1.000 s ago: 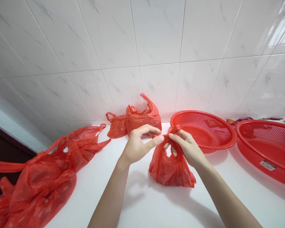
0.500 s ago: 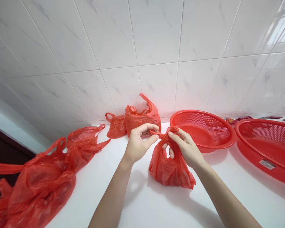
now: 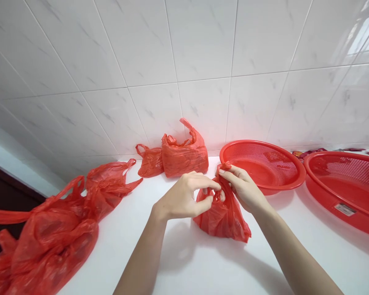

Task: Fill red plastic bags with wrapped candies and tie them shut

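Right hand point(image 3: 247, 190) clamped on thin red plastic bag point(image 3: 223, 223); left hand point(image 3: 181, 198): can't tell. Cut-off red plastic basket point(image 3: 322, 192): white label point(image 3: 345, 209) unreadable.

loc: kitchen-like rm, home or shop unclear | marbled wall tiles point(image 3: 203, 41) | wht tabletop point(image 3: 135, 246) | red baskets point(image 3: 327, 200)

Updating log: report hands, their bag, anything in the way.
Right hand pinching top of bag; left hand at its front, grip unclear. Bag upright. Red basket beyond right hand, not blocking.

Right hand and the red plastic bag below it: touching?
Touching: the head view shows the right hand gripping the red plastic bag by its top.
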A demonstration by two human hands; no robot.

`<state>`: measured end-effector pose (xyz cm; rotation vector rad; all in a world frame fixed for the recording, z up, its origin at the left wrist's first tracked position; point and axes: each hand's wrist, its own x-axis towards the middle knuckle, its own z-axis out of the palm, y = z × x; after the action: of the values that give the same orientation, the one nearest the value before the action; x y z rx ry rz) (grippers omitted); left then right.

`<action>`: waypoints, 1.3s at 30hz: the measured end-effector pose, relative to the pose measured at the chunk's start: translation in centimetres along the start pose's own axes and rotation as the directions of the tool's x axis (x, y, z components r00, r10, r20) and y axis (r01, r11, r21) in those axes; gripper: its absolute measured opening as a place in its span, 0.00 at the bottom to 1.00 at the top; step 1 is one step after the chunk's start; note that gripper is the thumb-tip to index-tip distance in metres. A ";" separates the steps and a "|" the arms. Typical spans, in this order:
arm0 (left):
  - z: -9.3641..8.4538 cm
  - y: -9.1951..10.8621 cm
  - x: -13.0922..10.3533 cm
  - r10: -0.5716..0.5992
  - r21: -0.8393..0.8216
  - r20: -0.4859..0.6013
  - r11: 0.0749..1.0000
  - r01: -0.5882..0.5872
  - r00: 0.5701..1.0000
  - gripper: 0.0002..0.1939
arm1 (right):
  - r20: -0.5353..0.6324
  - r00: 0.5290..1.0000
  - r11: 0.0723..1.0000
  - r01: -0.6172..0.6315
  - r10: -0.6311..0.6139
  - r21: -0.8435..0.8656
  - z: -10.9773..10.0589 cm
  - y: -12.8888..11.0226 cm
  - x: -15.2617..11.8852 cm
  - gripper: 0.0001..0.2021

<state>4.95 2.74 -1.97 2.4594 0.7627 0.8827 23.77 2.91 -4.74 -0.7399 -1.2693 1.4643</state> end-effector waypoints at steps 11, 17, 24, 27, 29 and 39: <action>0.0 1.0 0.1 -0.081 -0.053 0.043 0.995 0.084 0.996 0.14 | 0.069 0.997 0.994 -0.016 0.023 -0.109 -0.3 -0.6 -0.4 0.15; 0.2 0.3 0.1 -0.103 -0.076 -0.147 0.993 0.092 0.984 0.11 | 0.065 0.994 0.953 0.103 -0.088 -0.284 -0.3 -1.0 -0.9 0.15; 1.6 -2.5 1.7 -0.325 -0.566 -0.112 0.798 0.209 0.939 0.18 | 0.084 0.941 0.642 0.286 -0.326 -0.712 -0.5 -1.4 -1.8 0.12; 2.1 -3.0 2.2 -0.328 -0.669 0.070 0.685 0.288 0.942 0.17 | 0.129 0.912 0.603 0.358 -0.389 -0.713 -0.6 -1.6 -1.7 0.11; 2.4 -3.2 2.3 -0.347 -0.700 0.122 0.634 0.329 0.930 0.17 | 0.127 0.909 0.629 0.371 -0.397 -0.683 -0.7 -1.6 -1.5 0.11; 2.8 -3.1 2.7 -0.407 -0.805 0.091 0.508 0.307 0.909 0.15 | 0.119 0.931 0.752 0.350 -0.345 -0.559 -1.3 -1.1 -1.1 0.09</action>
<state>7.57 6.20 -4.42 1.3695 0.6593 0.9259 25.64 2.25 -4.18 -0.8223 -1.7799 0.7708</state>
